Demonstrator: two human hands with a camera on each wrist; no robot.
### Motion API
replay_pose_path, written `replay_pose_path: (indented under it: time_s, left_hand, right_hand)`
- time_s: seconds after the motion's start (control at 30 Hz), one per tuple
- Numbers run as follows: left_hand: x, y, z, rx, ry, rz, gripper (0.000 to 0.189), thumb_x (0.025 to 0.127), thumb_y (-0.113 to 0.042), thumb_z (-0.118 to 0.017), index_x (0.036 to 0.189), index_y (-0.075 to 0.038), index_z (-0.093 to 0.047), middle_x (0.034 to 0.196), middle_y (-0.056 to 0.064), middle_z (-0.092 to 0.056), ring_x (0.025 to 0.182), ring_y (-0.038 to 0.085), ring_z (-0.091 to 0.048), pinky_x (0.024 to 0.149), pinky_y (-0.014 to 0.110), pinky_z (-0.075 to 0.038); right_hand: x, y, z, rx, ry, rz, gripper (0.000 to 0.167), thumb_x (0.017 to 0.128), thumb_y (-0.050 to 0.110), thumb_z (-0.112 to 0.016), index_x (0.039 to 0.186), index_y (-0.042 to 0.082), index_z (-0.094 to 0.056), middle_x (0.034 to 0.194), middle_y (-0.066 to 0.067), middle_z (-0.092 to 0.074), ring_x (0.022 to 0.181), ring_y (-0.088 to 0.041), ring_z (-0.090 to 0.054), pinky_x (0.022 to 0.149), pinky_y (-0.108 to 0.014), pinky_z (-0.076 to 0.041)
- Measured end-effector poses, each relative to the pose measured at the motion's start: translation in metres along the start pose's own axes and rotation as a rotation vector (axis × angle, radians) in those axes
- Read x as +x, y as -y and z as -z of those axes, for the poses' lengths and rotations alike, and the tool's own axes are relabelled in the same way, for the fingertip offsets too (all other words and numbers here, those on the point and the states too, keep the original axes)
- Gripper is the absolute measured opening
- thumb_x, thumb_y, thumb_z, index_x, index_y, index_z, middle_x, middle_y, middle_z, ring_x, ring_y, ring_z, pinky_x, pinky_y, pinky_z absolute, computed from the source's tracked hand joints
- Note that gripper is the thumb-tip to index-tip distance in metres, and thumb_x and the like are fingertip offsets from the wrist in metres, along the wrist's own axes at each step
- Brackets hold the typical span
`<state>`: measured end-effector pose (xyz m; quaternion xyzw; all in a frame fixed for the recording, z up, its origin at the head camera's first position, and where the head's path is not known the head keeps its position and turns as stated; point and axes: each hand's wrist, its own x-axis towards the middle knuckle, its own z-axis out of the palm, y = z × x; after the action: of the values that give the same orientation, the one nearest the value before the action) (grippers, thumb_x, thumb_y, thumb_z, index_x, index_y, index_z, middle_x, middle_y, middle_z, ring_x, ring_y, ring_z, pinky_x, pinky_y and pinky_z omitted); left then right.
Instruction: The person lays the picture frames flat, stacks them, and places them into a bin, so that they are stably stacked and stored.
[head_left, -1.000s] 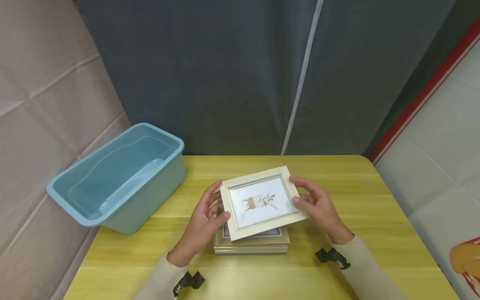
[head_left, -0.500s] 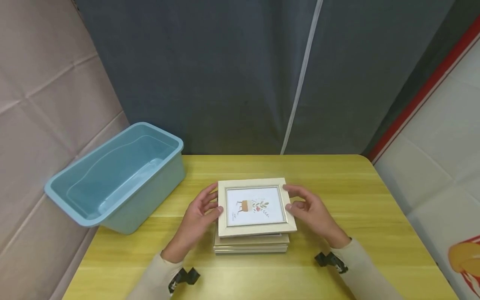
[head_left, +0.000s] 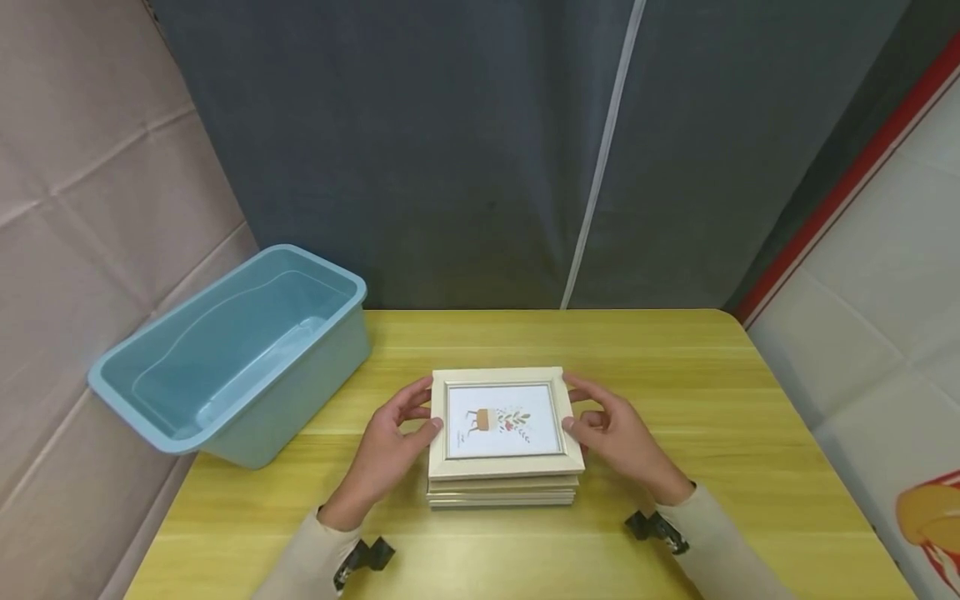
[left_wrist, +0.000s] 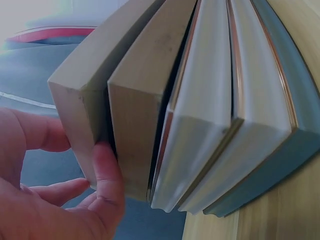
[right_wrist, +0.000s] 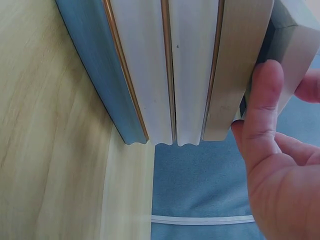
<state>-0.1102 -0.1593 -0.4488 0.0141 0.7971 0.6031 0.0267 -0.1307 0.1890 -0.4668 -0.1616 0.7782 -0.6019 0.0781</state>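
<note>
A cream picture frame (head_left: 507, 467) with a plant-and-pot print lies on top of a stack of picture frames (head_left: 502, 495). My left hand (head_left: 386, 454) pinches its left edge, thumb at the near part and fingers further back. At the opposite edge, my right hand (head_left: 624, 437) holds it the same way. In the left wrist view, a tan frame (left_wrist: 136, 115) sits right below, with a narrow dark gap between the two by my thumb. White frames (right_wrist: 192, 75) come under that in the right wrist view, and a blue-grey frame (right_wrist: 102, 75) is lowest.
A light blue plastic tub (head_left: 330, 367) stands at the left of the yellow wood-grain table (head_left: 675, 367), near the pale covered wall. Behind the table's far edge hangs a dark grey curtain (head_left: 420, 167) with a white strip. A pale panel with red trim borders the right side.
Both hands have brought the cream frame down and toward me, turning it from slanted to lined up over the stack. The tub has stayed put.
</note>
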Motion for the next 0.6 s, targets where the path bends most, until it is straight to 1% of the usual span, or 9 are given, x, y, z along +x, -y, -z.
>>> replay_pose_path:
  time_s: [0.1,0.23,0.37,0.6]
  left_hand:
    - [0.0001,0.0001,0.0010,0.034,-0.001,-0.010,0.062,0.097,-0.011,-0.076,0.154,-0.020,-0.054,0.146,0.009,-0.065,0.121,0.026,-0.063,0.089,0.029,-0.057]
    - [-0.0007,-0.0006,0.0010,0.053,-0.005,-0.007,0.063,0.096,-0.012,-0.076,0.154,-0.019,-0.055,0.145,0.009,-0.066,0.120,0.026,-0.064,0.086,0.028,-0.057]
    - [-0.0023,-0.0019,0.0014,0.065,-0.011,-0.003,0.063,0.096,-0.013,-0.077,0.154,-0.018,-0.055,0.144,0.009,-0.066,0.120,0.025,-0.064,0.081,0.024,-0.056]
    - [-0.0026,-0.0004,0.0017,0.096,-0.010,0.007,0.063,0.095,-0.013,-0.077,0.154,-0.018,-0.055,0.145,0.007,-0.065,0.119,0.026,-0.066,0.083,0.027,-0.057]
  right_hand:
    - [-0.0006,0.0009,-0.0006,-0.015,-0.006,-0.002,0.067,0.101,0.010,-0.071,0.162,0.010,-0.042,0.137,-0.027,-0.053,0.067,-0.013,-0.060,0.057,-0.029,-0.056]
    - [-0.0016,0.0010,-0.0019,-0.027,-0.010,-0.008,0.067,0.101,0.011,-0.071,0.162,0.011,-0.042,0.137,-0.026,-0.053,0.066,-0.008,-0.059,0.056,-0.027,-0.054]
    - [-0.0024,0.0010,-0.0027,-0.034,-0.011,-0.017,0.066,0.102,0.012,-0.071,0.161,0.012,-0.043,0.137,-0.025,-0.053,0.068,-0.010,-0.060,0.056,-0.027,-0.054]
    - [-0.0032,0.0030,-0.0033,-0.055,-0.016,-0.024,0.065,0.102,0.013,-0.071,0.161,0.013,-0.044,0.137,-0.024,-0.053,0.067,-0.010,-0.058,0.055,-0.023,-0.050]
